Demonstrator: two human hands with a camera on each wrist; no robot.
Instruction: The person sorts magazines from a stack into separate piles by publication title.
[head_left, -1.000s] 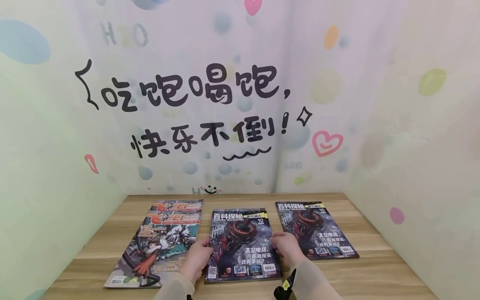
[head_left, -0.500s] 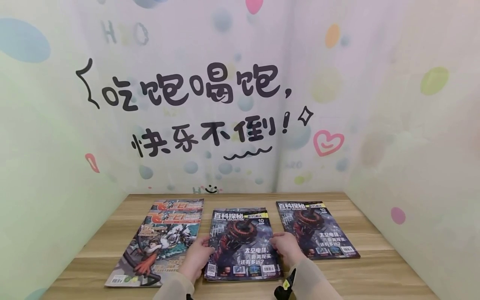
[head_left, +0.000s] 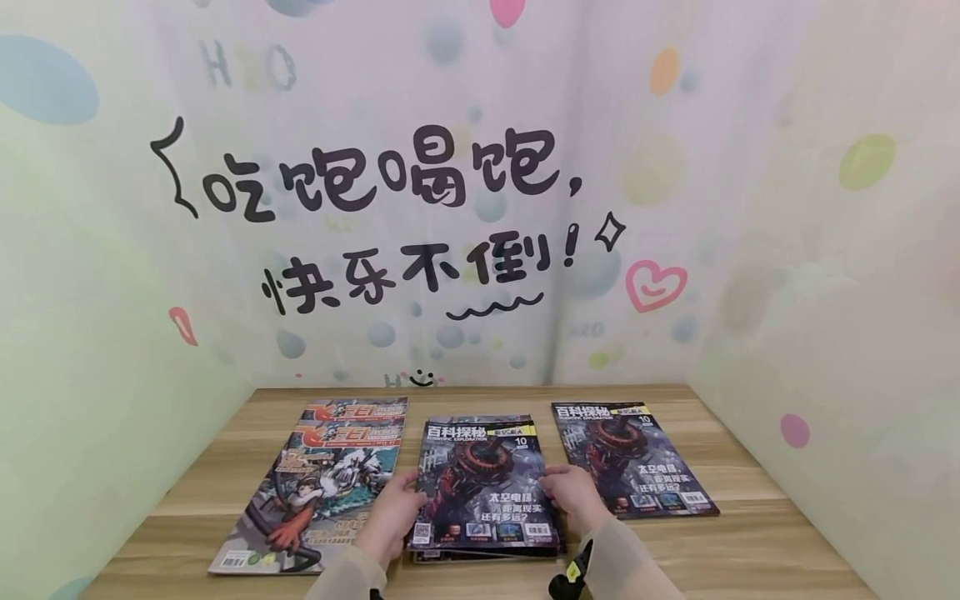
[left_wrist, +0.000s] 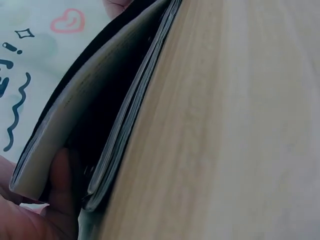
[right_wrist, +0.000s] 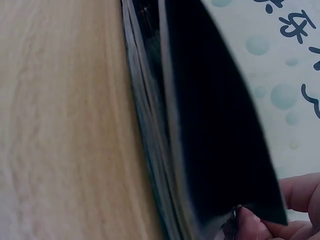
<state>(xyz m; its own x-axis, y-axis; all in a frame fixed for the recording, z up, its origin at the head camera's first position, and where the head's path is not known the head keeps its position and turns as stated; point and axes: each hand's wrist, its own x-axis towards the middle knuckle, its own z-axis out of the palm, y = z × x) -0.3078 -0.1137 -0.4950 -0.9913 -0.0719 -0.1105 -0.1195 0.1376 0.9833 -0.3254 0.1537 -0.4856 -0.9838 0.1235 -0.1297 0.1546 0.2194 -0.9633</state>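
A dark Scientific Exploration magazine (head_left: 483, 483) tops a small stack of magazines (left_wrist: 100, 187) in the middle of the table. My left hand (head_left: 396, 510) pinches its left edge, with one finger tucked beneath it in the left wrist view. At the opposite edge my right hand (head_left: 579, 497) grips the same magazine, thumb and fingers on either side of the cover (right_wrist: 220, 120) in the right wrist view. A dark gap separates the raised magazine from those below, which stay flat on the wood. How many lie underneath is unclear.
To the left, comic magazines (head_left: 330, 492) lie overlapping on the wooden table (head_left: 180, 500). Another Scientific Exploration magazine (head_left: 633, 462) lies at the right. Behind the table hangs a printed white curtain (head_left: 480, 350), with side panels closing in both sides.
The near edge of the top magazine has lifted off the stack, exposing the magazines below along the front. Both hands still hold its sides in nearly the same place.
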